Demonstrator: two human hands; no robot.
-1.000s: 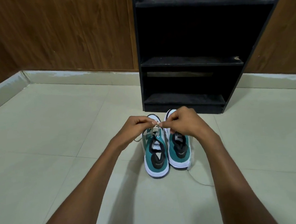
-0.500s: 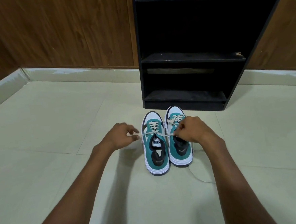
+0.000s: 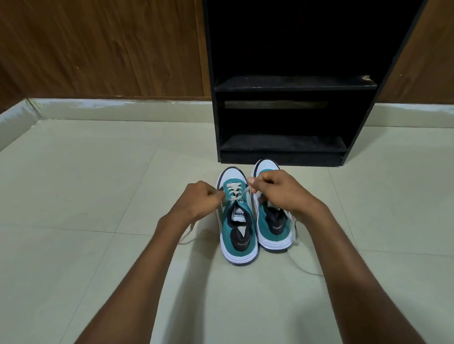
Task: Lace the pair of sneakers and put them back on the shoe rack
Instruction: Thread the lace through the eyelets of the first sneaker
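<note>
Two teal and white sneakers stand side by side on the floor, toes toward the rack: the left sneaker (image 3: 238,232) and the right sneaker (image 3: 274,227). A beige lace (image 3: 235,194) crosses the left sneaker's eyelets. My left hand (image 3: 198,200) pinches one end of that lace at the shoe's left side. My right hand (image 3: 278,192) pinches the other end above the gap between the shoes and covers the right sneaker's laces. The black shoe rack (image 3: 295,86) stands just behind the sneakers.
Loose lace ends trail on the tiled floor at the left (image 3: 187,235) and at the right (image 3: 302,263) of the pair. Wooden wall panels (image 3: 104,46) and a pale skirting (image 3: 108,107) run behind. The rack's lowest shelf (image 3: 283,143) holds nothing.
My hands pulled apart to draw the lace tight half a second ago; now they have come back closer over the left sneaker's upper eyelets, still holding the lace ends.
</note>
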